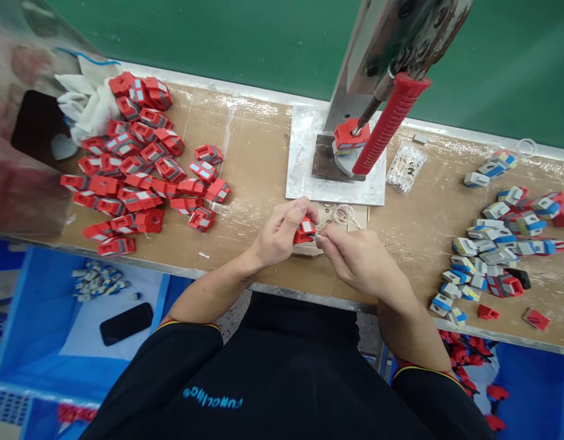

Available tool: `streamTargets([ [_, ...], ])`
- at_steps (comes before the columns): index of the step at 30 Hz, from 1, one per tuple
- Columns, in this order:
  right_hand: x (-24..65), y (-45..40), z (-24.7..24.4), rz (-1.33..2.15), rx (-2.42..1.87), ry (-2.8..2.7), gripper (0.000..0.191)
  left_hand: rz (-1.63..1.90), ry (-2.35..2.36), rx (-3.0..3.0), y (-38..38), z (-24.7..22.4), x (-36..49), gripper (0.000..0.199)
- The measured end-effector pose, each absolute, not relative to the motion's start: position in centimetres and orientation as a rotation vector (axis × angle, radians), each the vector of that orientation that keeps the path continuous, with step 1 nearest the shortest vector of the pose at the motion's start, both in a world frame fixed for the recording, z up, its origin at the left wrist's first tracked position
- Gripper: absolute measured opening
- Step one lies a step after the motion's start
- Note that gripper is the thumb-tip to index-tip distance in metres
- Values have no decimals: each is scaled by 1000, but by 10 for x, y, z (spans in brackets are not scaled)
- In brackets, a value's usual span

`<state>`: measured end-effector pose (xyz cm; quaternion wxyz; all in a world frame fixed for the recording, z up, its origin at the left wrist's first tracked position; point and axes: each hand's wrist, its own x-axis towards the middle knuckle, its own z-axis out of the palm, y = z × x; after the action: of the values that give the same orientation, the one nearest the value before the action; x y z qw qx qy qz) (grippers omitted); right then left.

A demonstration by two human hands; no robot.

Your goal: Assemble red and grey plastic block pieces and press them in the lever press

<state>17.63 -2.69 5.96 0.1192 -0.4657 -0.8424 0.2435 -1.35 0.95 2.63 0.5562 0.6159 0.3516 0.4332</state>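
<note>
Your left hand (284, 231) grips a red toy vehicle (305, 230) over the bench's (254, 153) near edge, just in front of the lever press's (355, 67) metal base plate (300, 165). The vehicle sits between your hands, its long axis obscured by fingers. Your right hand (359, 256), close at its right end, pinches a thin piece (317, 236) too small to identify. Your black garment (300, 360) carries upside-down blue lettering (212, 399), apparently "FUNOLINO®".
</note>
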Motion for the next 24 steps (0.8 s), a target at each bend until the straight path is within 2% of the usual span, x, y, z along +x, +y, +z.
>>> streamTargets([
  [7,172,-30,59,610,-1374,-2459,46,1013,884,1407,8,33,-13,60],
  [17,172,-26,61,972,-1279,-2339,37,1021,885,1385,5,37,-14,60],
  [24,167,-31,65,633,-1416,-2550,50,1077,877,1406,3,34,-12,59],
])
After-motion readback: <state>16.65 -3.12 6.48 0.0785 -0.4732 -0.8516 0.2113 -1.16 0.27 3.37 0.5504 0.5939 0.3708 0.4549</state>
